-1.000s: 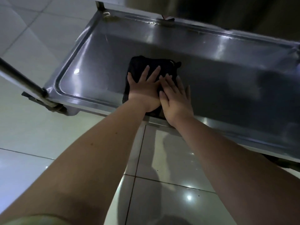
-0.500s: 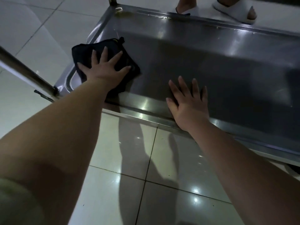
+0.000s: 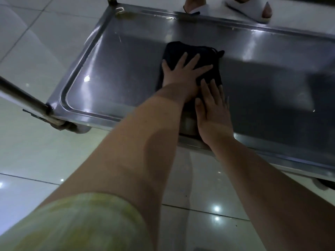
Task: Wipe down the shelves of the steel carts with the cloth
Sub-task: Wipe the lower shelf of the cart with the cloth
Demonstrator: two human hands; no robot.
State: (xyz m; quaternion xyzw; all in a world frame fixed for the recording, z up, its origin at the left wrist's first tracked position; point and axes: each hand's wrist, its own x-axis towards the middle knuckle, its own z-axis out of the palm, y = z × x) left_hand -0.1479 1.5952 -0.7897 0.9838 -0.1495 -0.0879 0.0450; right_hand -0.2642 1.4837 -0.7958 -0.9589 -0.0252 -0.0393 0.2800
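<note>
A dark folded cloth (image 3: 188, 51) lies on the low steel cart shelf (image 3: 117, 73), near its middle. My left hand (image 3: 183, 75) presses flat on the cloth with its fingers spread. My right hand (image 3: 212, 107) lies flat beside it, fingers straight, its fingertips on the cloth's near right corner and its palm over the shelf's front part. Much of the cloth is hidden under both hands.
The shelf has a raised rim (image 3: 87, 113) all round. A steel cart post (image 3: 25, 98) slants in at the left front corner. Another person's feet in white slippers (image 3: 250, 9) stand just beyond the far rim. Glossy floor tiles (image 3: 36, 151) surround the cart.
My left hand has slid the cloth from the shelf's left end back to the right, toward the middle. The cloth now meets my right hand, which has stayed about where it was.
</note>
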